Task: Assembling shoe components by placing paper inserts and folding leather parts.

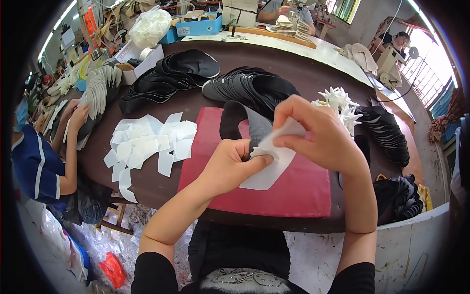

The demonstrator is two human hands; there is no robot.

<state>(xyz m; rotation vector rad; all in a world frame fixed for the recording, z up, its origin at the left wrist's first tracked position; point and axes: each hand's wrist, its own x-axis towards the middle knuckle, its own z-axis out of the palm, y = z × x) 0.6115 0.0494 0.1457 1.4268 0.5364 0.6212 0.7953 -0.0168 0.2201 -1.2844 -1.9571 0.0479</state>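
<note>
My left hand (227, 164) grips the end of a curved black and grey shoe upper piece (258, 125) over the table's middle. Its thumb presses a white backing piece (264, 177) against that end. Thumb and fingers of my right hand (318, 132) pinch a thin white flap just above, folded up and partly see-through. Whether this flap is a layer of the same white piece I cannot tell. Beneath both hands lies a red mat (306, 193). Left of it, many cut white pieces (139, 142) are spread in a loose heap.
Overlapping black shoe uppers (171, 76) and grey-black ones (249, 88) lie beyond the mat. White spiky pieces (340, 105) and more black uppers (387, 134) stand right. A co-worker (41, 161) at the left handles pale pieces (100, 88). A blue box (198, 27) sits behind.
</note>
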